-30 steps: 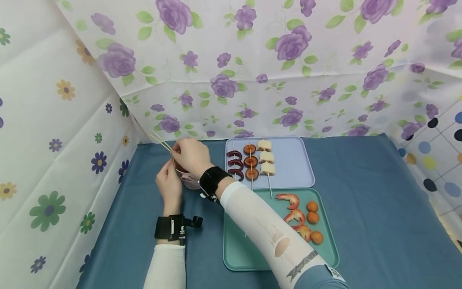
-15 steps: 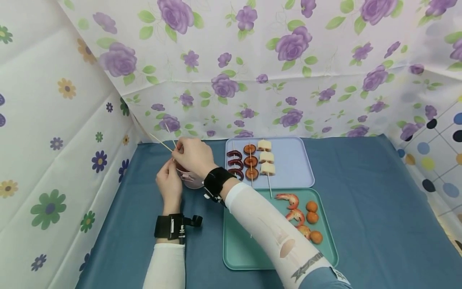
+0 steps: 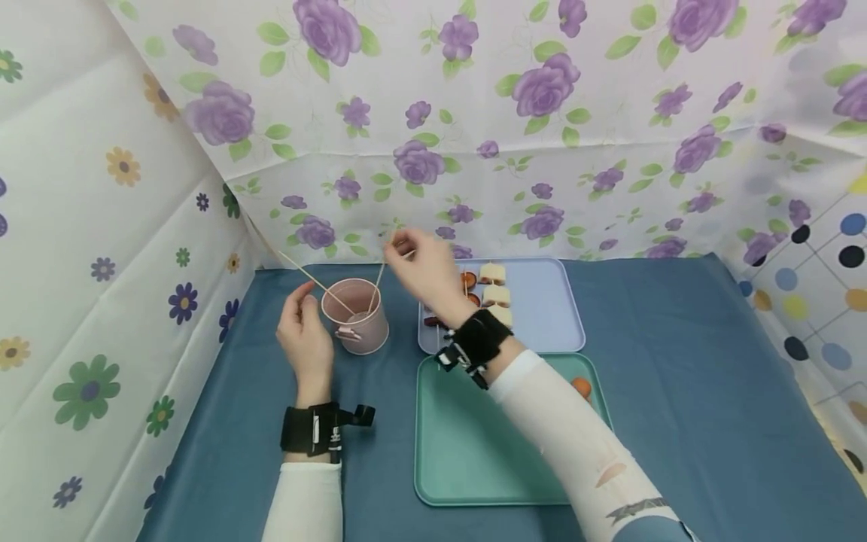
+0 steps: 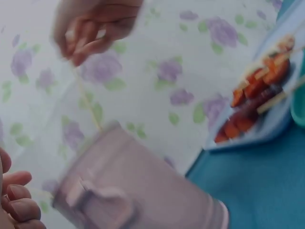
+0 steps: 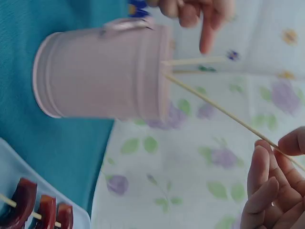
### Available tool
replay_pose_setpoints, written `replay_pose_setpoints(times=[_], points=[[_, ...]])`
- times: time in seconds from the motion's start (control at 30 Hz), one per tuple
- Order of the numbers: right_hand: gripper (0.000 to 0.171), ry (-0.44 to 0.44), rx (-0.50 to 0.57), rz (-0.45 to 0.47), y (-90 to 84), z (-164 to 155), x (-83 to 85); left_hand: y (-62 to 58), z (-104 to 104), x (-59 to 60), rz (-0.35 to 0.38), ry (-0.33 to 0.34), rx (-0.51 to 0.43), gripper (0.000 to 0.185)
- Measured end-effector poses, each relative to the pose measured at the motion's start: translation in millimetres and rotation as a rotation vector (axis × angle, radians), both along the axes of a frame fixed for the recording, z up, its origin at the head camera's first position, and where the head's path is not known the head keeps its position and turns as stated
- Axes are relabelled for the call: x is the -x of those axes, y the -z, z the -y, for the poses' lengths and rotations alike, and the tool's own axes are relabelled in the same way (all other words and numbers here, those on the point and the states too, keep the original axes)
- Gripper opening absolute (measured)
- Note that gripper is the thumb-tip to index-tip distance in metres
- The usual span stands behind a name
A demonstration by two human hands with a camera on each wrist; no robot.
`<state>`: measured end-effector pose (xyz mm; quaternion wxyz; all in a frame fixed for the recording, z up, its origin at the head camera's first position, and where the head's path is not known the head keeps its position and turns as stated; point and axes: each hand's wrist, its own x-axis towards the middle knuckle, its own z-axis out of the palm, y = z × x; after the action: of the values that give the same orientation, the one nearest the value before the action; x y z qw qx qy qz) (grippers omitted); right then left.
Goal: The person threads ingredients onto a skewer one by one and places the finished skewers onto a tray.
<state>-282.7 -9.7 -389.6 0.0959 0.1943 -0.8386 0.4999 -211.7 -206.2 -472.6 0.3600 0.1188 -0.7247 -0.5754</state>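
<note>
A pink cup [image 3: 357, 327] stands on the blue cloth with thin wooden skewers in it. My right hand [image 3: 401, 248] is raised above and to the right of the cup and pinches one skewer [image 3: 378, 282] by its top, while the skewer's lower end is still inside the cup. In the right wrist view that skewer [image 5: 224, 112] runs from the cup [image 5: 105, 76] to my fingertips [image 5: 267, 183]. My left hand [image 3: 303, 305] hovers just left of the cup with relaxed fingers and holds nothing. Another skewer [image 3: 305, 275] leans out of the cup to the left.
A light blue tray [image 3: 549, 309] behind my right wrist carries finished skewers of sausage slices and pale cubes [image 3: 497, 293]. A green tray [image 3: 467, 444] lies nearer me, with an orange ball [image 3: 581, 387] showing beside my forearm. Flowered sheets wall the back and left.
My right hand has lifted up and to the right from the cup's mouth, drawing one skewer with it. My left hand let go of the cup's rim and moved slightly left.
</note>
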Motion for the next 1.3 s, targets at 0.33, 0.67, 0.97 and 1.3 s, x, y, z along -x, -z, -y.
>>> replay_pose_setpoints(times=[0.33,0.67,0.97,1.3], points=[[0.019,-0.017,0.414,0.164,13.1,-77,-36.1,-38.4,-19,-23.2,-0.115,0.23,0.246,0.03],[0.029,-0.064,0.492,0.36,38.5,-122,-86.0,-59.9,-45,-42.0,0.14,0.804,0.537,0.035],[0.035,-0.064,0.497,0.357,40.7,-138,-100.4,-60.8,-58,-47.8,0.242,0.98,0.605,0.032],[0.028,-0.057,0.488,0.365,47.3,-142,-104.0,-61.7,-68,-51.4,0.236,0.966,0.649,0.026]])
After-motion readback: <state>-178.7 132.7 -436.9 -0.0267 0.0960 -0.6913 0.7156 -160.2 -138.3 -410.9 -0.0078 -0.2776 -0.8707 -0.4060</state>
